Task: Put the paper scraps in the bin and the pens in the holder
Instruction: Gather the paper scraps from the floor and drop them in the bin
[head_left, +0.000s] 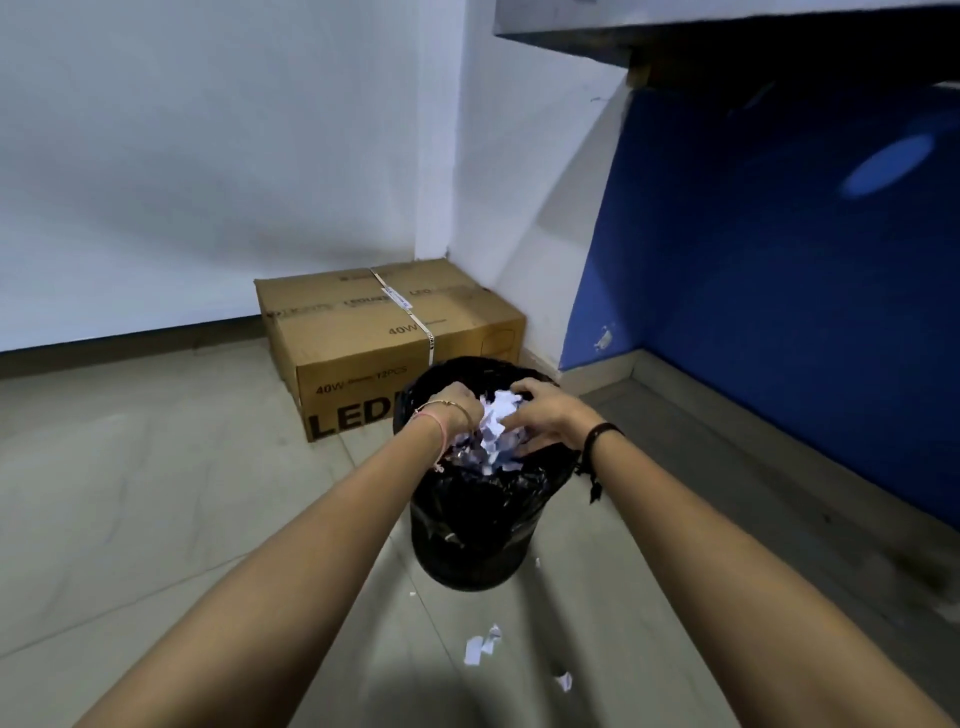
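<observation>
A bin lined with a black plastic bag (470, 519) stands on the tiled floor in front of me. Both my hands are over its mouth, cupped around a bunch of white paper scraps (496, 415). My left hand (457, 402) holds the bunch from the left, my right hand (545, 413) from the right. More scraps show blurred just below the hands, inside the bin's opening. A few white scraps (480, 644) lie on the floor near the bin's base, with another small one (563, 680) closer to me. No pens or holder are in view.
A brown cardboard box marked LED (384, 343) sits against the white wall right behind the bin. A blue wall panel (779, 312) runs along the right, under the edge of a desk (727, 31) at top right.
</observation>
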